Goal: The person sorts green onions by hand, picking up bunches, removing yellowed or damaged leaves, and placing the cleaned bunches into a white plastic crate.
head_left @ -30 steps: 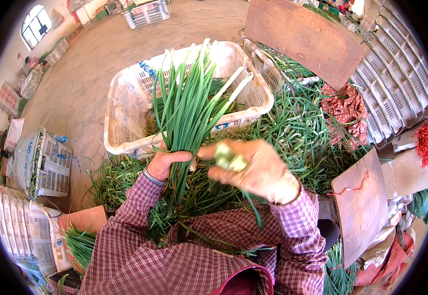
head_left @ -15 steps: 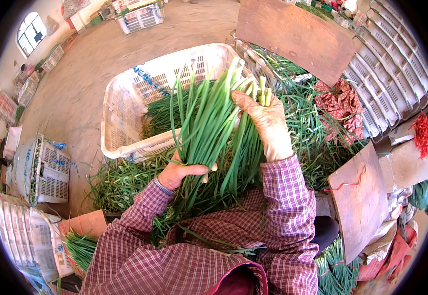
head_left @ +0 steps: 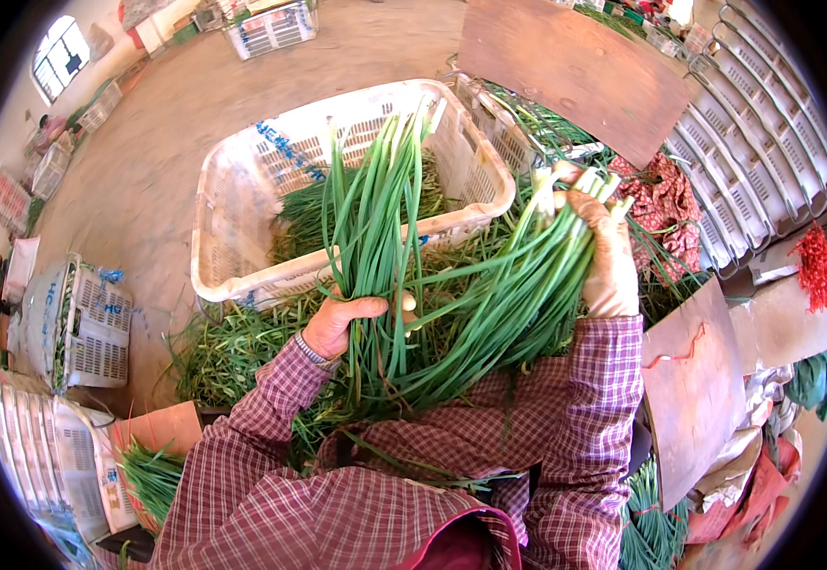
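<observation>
Left hand (head_left: 332,325): fingers wrapped round a green-stalk bunch (head_left: 368,252), lower ends lost against loose greens (head_left: 228,356). Right hand (head_left: 607,256): fingers grasp a second bunch (head_left: 537,285) near its pale ends, fingertips partly hidden from me. White crate (head_left: 233,195) beyond holds cut stalks (head_left: 304,214), partly blocked.

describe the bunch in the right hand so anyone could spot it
Find the big central white crate. To its right, the right hand grips a green bunch near its pale ends. It slants down leftward, whereas the other bunch, in the left hand, rises across the crate.
</observation>
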`<state>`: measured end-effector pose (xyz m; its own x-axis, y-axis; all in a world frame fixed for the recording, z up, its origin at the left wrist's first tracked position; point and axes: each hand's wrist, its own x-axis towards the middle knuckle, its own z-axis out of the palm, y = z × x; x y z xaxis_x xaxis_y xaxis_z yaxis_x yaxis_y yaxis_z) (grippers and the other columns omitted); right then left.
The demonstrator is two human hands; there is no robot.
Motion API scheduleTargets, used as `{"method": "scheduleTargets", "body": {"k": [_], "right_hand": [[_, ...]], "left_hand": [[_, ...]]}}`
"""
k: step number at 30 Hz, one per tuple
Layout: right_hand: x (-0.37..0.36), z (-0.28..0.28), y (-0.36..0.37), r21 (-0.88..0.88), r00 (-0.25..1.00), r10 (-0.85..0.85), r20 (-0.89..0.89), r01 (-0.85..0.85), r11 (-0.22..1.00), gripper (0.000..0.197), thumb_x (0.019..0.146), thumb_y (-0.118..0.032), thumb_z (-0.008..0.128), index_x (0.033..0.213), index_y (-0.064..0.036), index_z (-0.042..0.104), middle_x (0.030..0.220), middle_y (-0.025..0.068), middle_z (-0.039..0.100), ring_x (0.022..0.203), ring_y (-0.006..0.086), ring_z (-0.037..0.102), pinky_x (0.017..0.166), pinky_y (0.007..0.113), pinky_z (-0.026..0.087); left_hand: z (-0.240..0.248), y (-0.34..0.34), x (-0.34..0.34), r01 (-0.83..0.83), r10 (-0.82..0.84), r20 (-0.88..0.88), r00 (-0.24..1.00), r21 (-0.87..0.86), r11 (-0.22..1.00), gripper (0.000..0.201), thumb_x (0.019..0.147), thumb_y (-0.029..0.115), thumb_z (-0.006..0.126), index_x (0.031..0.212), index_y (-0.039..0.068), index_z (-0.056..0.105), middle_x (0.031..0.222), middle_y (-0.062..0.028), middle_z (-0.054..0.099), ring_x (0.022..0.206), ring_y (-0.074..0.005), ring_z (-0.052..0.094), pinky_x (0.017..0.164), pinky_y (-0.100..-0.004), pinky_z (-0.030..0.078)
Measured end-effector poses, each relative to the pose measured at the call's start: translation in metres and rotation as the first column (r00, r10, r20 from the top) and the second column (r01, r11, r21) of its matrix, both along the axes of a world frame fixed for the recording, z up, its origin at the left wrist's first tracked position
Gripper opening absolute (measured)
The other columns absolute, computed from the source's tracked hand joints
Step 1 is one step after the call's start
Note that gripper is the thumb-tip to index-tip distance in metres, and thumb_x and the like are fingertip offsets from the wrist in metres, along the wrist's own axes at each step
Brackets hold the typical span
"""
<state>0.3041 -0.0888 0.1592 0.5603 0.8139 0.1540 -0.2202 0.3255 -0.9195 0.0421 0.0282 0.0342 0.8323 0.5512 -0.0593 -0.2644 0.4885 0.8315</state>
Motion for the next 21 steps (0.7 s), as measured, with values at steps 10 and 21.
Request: {"method": "scheduleTargets", "body": {"k": [10,21], "right_hand": [[-0.023,-0.015,0.026,-0.137,0.990,0.010,0.138,0.009,0.991,0.025,0.081,-0.018,0.068,0.101,-0.0019,0.063,0.076,0.0029,0.062,0.063,0.0113,0.059,0.056,0.023,0.049],[-0.048,-0.023,0.044,-0.083,0.991,0.096,0.095,-0.088,0.993,0.031,0.077,0.003,0.068,0.106,-0.0003,0.059,0.092,0.0039,0.065,0.080,0.0093,0.060,0.072,0.021,0.050]], "left_hand": [[0.005,-0.006,0.012,0.002,-0.002,0.006,1.000,0.001,1.000,0.042,0.076,0.011,0.066,0.115,0.001,0.055,0.100,-0.0114,0.065,0.088,-0.0227,0.064,0.081,-0.0358,0.052],[0.048,-0.008,0.059,-0.112,0.111,0.115,0.987,0.001,0.994,0.043,0.076,0.006,0.069,0.116,0.002,0.054,0.103,-0.0073,0.063,0.090,-0.0159,0.061,0.082,-0.0302,0.050]]}}
